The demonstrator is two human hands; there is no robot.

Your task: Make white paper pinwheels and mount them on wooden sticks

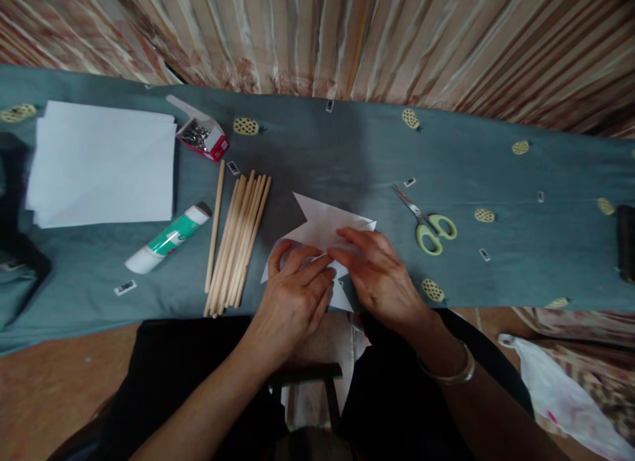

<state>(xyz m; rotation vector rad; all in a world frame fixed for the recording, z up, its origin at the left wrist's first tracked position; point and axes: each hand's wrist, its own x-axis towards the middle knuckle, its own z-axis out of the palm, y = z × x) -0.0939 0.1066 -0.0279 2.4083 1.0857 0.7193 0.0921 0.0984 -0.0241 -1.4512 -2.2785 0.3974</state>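
Paper (325,226) cut into a pointed, star-like outline is being folded at the near edge of the tabletop (347,143), directly in front of the person; some points are already shaped and flaps appear to be drawn toward its middle, so the work is judged to be partly done, with folding of the remaining flaps apparently left and no stick or glue yet applied to it. The left hand (292,295) is laid palm down over the near left part of the paper, fingers bent and pressed together at its centre, pinching or holding down a flap rather than gripping around anything. The right hand (380,276) is laid flat on the near right part, fingers extended toward the same centre so that the fingertips of both hands nearly meet; it is pressed on the sheet, not closed around it. A bangle (449,375) is worn on the right wrist. Left of the paper, a bundle of wooden sticks (238,239) is lying just beside it, then a glue stick (166,239), with a stack of white sheets (102,163) and an opened box of pins or clips (201,135) farther left and beyond. Right of the paper, green-handled scissors (427,223) are lying apart from it, untouched.
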